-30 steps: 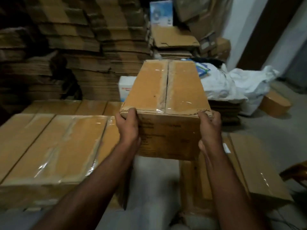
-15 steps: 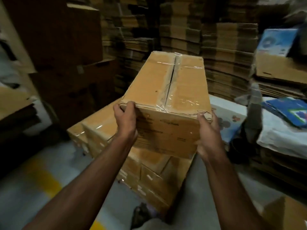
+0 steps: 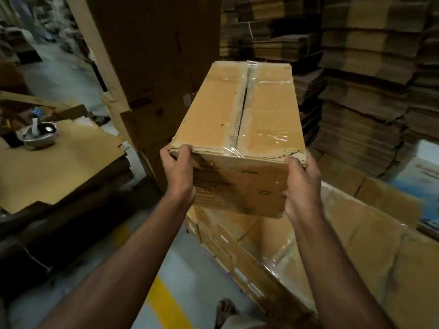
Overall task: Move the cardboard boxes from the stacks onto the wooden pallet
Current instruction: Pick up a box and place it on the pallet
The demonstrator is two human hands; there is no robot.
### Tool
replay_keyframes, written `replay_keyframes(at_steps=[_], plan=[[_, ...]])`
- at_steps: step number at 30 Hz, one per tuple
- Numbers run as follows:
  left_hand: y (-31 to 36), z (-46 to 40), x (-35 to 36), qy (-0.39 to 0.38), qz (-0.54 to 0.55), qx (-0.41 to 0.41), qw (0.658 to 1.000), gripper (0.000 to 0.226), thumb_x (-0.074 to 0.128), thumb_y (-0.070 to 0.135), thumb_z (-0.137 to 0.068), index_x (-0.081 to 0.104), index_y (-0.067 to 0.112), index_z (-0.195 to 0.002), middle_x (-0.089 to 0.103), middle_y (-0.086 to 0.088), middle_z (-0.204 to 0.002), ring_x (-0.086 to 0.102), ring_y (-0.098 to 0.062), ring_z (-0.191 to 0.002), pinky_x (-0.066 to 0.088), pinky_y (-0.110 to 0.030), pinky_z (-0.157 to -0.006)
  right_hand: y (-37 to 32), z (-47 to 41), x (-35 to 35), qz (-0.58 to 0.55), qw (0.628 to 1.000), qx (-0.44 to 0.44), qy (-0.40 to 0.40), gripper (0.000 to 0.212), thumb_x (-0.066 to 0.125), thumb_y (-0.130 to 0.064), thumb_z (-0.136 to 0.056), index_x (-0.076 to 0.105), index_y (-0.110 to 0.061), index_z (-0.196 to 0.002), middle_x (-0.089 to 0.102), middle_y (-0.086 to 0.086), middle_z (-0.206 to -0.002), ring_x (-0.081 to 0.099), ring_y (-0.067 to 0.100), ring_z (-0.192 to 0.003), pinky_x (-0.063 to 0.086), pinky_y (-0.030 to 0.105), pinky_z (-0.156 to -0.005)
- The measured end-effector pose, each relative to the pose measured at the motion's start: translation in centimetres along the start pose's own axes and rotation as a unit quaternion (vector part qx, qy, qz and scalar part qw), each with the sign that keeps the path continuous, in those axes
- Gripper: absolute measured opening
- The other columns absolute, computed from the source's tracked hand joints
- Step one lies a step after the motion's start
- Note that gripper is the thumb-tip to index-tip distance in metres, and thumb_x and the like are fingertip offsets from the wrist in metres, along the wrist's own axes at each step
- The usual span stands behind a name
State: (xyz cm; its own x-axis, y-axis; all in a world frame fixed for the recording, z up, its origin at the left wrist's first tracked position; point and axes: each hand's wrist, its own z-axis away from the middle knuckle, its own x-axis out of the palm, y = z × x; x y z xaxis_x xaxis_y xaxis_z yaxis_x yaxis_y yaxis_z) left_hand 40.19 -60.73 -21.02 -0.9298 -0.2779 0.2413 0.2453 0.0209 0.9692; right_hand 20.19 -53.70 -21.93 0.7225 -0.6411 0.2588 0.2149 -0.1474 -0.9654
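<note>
I carry a long taped cardboard box (image 3: 242, 119) in the air at chest height, its near end toward me. My left hand (image 3: 179, 172) grips the near left corner, with the thumb over the top edge. My right hand (image 3: 300, 184) grips the near right corner the same way. Below and to the right lies a stack of taped cardboard boxes (image 3: 332, 241), partly under the held box. No wooden pallet shows in this view.
Flattened cardboard sheets (image 3: 59, 162) lie piled at the left, with a tape dispenser (image 3: 39, 136) on top. Tall piles of flat cartons (image 3: 361, 67) fill the back right. A big brown carton (image 3: 154, 55) stands behind. The floor has a yellow stripe (image 3: 166, 302). My foot (image 3: 225, 309) shows below.
My view has swung left while I carry the box: the low box stack has slid to the lower right, and the cardboard sheets and aisle at the left have come into view. Both grips are unchanged.
</note>
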Motion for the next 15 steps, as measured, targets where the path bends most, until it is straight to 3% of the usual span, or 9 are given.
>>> replay_keyframes(at_steps=[3,8,15], plan=[[0.9,-7.2,0.0,-0.002,-0.007,-0.012,1.0,0.039,0.059,0.026,-0.094,0.044,0.019,-0.13,0.056,-0.004,-0.116,0.056,-0.024,-0.106,0.052,-0.043,-0.089,1.0,-3.6,6.0,0.017,1.0,0.022,0.006,0.055,0.059,-0.038,-0.079,0.056,-0.033,-0.134,0.067,-0.004,-0.125,0.064,0.022,-0.114,0.054,0.049,-0.09],[1.2,-16.8,0.5,-0.016,-0.018,-0.033,0.999,0.041,0.058,0.028,-0.096,0.043,0.02,-0.133,0.053,-0.001,-0.111,0.055,-0.021,-0.103,0.05,-0.041,-0.086,3.0,-8.3,13.2,0.051,0.998,0.029,0.02,0.05,0.059,-0.04,-0.083,0.055,-0.037,-0.133,0.067,-0.006,-0.123,0.064,0.021,-0.113,0.055,0.051,-0.091],[-0.3,-32.4,1.2,-0.11,-0.048,-0.069,0.99,0.041,0.058,0.027,-0.096,0.04,0.021,-0.133,0.054,-0.002,-0.115,0.057,-0.021,-0.107,0.052,-0.042,-0.092,8.3,-14.4,23.2,0.065,0.992,0.024,0.103,0.03,0.056,-0.028,-0.094,0.062,-0.033,-0.123,0.071,-0.005,-0.111,0.068,0.017,-0.1,0.056,0.036,-0.075]])
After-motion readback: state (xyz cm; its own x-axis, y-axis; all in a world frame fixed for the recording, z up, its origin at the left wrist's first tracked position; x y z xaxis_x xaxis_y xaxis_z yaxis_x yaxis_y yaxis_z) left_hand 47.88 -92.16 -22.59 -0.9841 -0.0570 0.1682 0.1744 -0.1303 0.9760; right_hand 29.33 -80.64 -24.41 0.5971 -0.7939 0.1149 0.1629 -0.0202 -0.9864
